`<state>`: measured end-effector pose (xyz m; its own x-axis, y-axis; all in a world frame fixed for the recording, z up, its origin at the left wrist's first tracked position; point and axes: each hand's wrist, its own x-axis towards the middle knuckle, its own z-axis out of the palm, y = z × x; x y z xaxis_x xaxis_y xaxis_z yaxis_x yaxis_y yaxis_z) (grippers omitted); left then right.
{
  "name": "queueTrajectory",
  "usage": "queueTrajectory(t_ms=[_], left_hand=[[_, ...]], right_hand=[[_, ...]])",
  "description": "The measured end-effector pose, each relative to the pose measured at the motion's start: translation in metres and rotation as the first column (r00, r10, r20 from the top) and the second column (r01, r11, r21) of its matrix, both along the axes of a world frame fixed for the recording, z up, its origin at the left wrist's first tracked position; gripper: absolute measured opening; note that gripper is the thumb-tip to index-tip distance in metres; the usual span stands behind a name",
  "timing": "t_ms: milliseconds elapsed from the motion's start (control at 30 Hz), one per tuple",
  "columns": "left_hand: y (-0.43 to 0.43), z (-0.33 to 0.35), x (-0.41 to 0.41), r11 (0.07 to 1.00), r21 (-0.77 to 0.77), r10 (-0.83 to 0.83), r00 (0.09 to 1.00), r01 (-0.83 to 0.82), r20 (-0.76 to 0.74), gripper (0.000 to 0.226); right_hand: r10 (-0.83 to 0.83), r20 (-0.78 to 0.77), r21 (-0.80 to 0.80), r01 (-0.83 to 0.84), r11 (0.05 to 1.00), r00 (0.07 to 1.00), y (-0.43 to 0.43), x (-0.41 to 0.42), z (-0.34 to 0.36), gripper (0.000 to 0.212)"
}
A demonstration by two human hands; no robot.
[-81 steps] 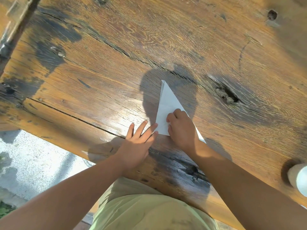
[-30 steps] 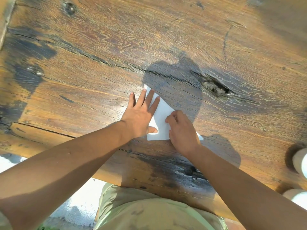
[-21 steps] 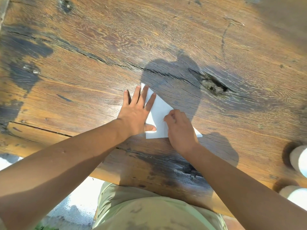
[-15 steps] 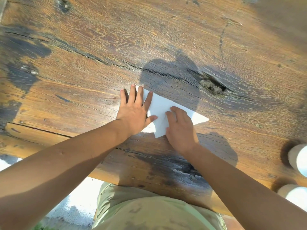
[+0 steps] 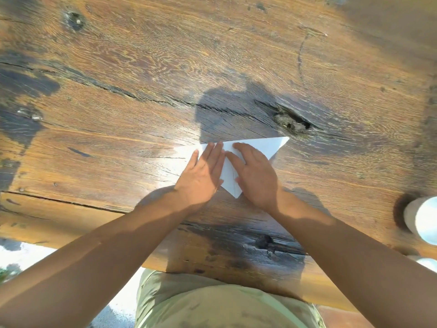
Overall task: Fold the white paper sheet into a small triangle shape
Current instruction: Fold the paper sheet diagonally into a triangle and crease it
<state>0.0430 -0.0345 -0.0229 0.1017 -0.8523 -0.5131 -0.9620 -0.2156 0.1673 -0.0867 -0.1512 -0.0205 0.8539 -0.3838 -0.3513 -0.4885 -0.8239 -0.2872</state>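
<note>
Near the counter's (image 5: 118, 67) front edge, left hand (image 5: 201, 176) and right hand (image 5: 255, 176) press flat, fingers spread, on the folded white paper triangle (image 5: 260, 145); align edges before creasing firmly.

A single head-worn wide-angle view looks steeply down, close over the wooden table (image 5: 165, 67) near the person's body.

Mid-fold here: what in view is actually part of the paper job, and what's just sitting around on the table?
In the job:
white paper, already a flat triangle on the wooden table
left hand, flat on its left part
right hand, flat on its right part

Just lying about:
white cylindrical object at the table's right edge, apart from the paper; what it is cannot be told
</note>
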Motion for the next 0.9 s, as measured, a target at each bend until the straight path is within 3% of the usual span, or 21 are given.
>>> queueTrajectory(t_ms=[233, 467, 700, 900], left_hand=[[0.003, -0.008, -0.002, 1.0, -0.006, 0.025, 0.999, -0.025, -0.021, 0.079], [0.001, -0.003, -0.002, 0.998, -0.025, 0.053, 0.998, -0.054, -0.031, 0.07], [0.0, -0.008, -0.003, 0.999, 0.003, 0.049, 0.999, -0.049, 0.014, 0.08], [0.014, -0.011, 0.004, 0.998, -0.024, 0.065, 0.998, -0.064, 0.017, 0.077]], right_hand=[[0.085, -0.081, 0.011, -0.085, 0.996, 0.993, -0.009, -0.006, -0.003, 0.082], [0.05, -0.081, -0.05, -0.054, 0.997, 0.995, -0.003, -0.008, -0.006, 0.094], [0.05, -0.087, -0.069, -0.056, 0.996, 0.995, -0.007, -0.01, -0.008, 0.098], [0.072, -0.169, -0.056, -0.083, 0.995, 0.983, -0.021, -0.018, -0.006, 0.098]])
